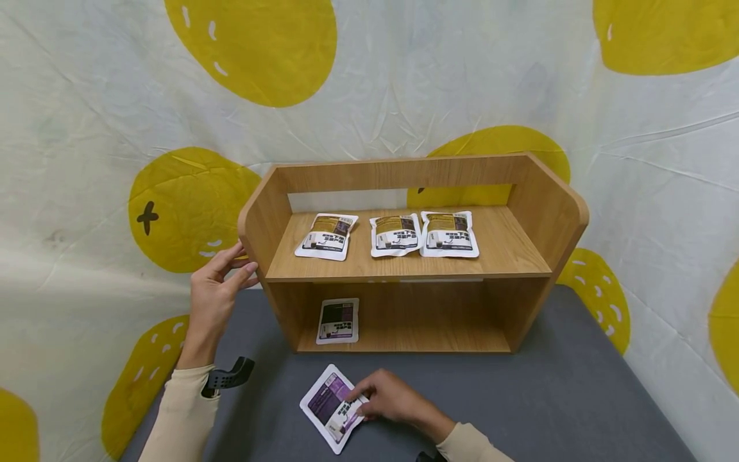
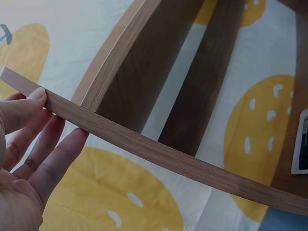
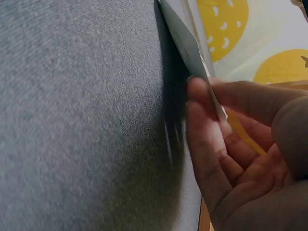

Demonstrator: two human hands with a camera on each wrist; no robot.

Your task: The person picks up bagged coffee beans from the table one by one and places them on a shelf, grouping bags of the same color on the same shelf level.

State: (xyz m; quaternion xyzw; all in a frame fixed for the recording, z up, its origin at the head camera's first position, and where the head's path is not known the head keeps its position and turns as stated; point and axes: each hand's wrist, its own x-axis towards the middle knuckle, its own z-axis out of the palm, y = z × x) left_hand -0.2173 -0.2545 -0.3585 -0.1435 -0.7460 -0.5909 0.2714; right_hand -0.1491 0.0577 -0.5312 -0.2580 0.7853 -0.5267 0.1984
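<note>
A white pouch with a purple label [image 1: 333, 410] lies tilted just over the grey table in front of the shelf. My right hand [image 1: 392, 399] pinches its right-hand edge between thumb and fingers; the right wrist view shows the pouch's pale underside [image 3: 185, 38] angled up from the cloth. At the wooden shelf's left side panel [image 1: 262, 221], my left hand [image 1: 218, 289] touches the outer face with extended fingers. Its thumb [image 2: 37, 94] rests on the panel's front edge [image 2: 144, 143] in the left wrist view.
Three pouches with gold labels stand on the upper board: one at left [image 1: 327, 237], two side by side [image 1: 395, 236] further right. A dark purple-labelled pouch [image 1: 338, 321] leans in the lower compartment's left end. Behind hangs a pale cloth [image 1: 375, 77] with yellow shapes.
</note>
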